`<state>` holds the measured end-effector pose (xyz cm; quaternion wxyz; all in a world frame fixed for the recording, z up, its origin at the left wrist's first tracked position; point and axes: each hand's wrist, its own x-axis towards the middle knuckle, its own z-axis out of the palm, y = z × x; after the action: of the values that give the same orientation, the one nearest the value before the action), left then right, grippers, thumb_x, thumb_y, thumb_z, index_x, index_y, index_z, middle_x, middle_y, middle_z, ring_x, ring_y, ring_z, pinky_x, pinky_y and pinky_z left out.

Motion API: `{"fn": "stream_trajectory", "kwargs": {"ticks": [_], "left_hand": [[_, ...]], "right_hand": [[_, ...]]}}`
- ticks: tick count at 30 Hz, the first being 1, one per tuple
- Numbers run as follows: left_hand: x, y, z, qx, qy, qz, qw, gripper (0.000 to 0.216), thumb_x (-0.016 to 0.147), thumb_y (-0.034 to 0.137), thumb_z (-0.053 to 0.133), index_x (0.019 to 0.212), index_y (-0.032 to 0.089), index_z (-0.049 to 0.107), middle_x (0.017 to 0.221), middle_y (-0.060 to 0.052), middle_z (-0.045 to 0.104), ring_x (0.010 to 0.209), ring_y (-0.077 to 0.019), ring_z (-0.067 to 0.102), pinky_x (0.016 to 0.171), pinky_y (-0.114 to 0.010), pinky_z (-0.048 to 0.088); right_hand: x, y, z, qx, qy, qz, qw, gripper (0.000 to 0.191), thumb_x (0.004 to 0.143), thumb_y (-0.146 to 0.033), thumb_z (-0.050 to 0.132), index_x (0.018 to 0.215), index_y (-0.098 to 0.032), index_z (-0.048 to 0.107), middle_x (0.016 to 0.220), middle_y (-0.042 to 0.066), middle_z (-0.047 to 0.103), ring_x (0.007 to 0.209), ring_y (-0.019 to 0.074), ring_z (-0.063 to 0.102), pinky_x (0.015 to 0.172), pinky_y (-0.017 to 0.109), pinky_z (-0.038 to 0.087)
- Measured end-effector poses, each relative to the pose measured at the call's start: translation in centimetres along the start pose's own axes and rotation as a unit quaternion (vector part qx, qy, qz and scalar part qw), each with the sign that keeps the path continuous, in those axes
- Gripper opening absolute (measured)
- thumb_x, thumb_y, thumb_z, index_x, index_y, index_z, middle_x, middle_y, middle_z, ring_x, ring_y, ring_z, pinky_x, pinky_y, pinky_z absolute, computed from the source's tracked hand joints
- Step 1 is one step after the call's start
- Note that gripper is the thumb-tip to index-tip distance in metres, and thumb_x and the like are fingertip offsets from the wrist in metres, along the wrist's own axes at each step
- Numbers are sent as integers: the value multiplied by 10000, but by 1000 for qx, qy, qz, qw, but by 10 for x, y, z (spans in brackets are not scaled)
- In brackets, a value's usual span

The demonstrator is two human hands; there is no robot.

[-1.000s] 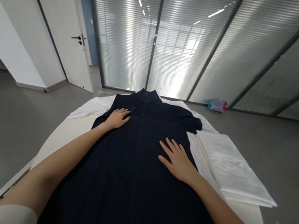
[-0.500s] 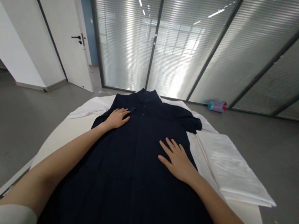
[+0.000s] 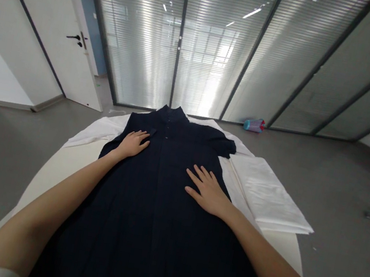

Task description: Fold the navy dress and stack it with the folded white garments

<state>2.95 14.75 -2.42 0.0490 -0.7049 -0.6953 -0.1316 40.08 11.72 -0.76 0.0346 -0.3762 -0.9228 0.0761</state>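
A dark navy short-sleeved shirt [image 3: 154, 209] lies spread out with its collar at the far end and its buttoned front facing up. My left hand [image 3: 132, 143] rests flat on the shirt's upper left, by the sleeve, which looks folded inward over the chest. Lower on the right side of the shirt's front, my right hand [image 3: 207, 191] lies with its fingers spread. Neither hand grips the cloth. The shirt's right sleeve reaches outward over white cloth.
Under the shirt is a cream rounded table [image 3: 46, 171]. White cloth [image 3: 95, 130] sticks out on the left, and folded white fabric [image 3: 268, 194] overhangs the right edge. A blue and red item [image 3: 253, 125] lies on the floor by the glass partition [image 3: 217, 53]. A door [image 3: 76, 43] stands at left.
The view has turned slightly to the right, so everything appears shifted left. Both hands stay at the same places on the shirt.
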Motion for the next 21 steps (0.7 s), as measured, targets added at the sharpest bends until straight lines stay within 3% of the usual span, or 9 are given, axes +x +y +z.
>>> {"fn": "stream_trajectory", "kwargs": {"ticks": [6,11,14,16,19,21], "left_hand": [[0,0,0,3,3,-3,1000,502,1004,437,416,1427,198,542,1496,-93,519,1427,-281,427,1182,-454,322],[-1,3,-3,-4,-1,-10,1000,487,999,430,436,1411,202,557,1489,-92,527,1422,-278,434,1181,-454,326],[-1,4,-4,-3,-1,-10,1000,489,998,429,439,1412,196,557,1489,-91,527,1421,-280,435,1182,-455,325],[-1,4,-4,-3,2,-8,1000,492,997,428,439,1408,188,561,1487,-93,527,1419,-282,438,1181,-453,327],[-1,1,-3,-7,5,-5,1000,496,993,431,440,1398,176,573,1477,-100,537,1410,-285,450,1174,-453,340],[0,-1,-1,-12,9,-2,1000,500,990,438,441,1392,175,579,1470,-101,545,1404,-288,458,1169,-454,348]], "right_hand": [[-3,1,-4,7,-5,-11,1000,671,995,-608,375,1565,-255,353,1632,109,268,1508,346,211,1196,581,223],[10,12,-49,71,40,6,997,591,972,-552,459,1458,-222,526,1442,94,572,1301,300,554,1097,437,435],[37,34,-84,55,90,103,989,497,956,-500,502,1359,-229,610,1273,90,689,1149,299,646,969,416,511],[59,55,-98,3,118,193,974,492,945,-456,529,1373,-221,588,1258,110,690,1160,327,633,963,457,496],[83,89,-102,-56,105,343,932,562,940,-470,533,1413,-166,543,1307,201,640,1221,410,576,981,569,443],[90,107,-96,-54,82,404,909,593,925,-516,547,1374,-130,574,1310,249,620,1234,439,555,981,610,421]]}}
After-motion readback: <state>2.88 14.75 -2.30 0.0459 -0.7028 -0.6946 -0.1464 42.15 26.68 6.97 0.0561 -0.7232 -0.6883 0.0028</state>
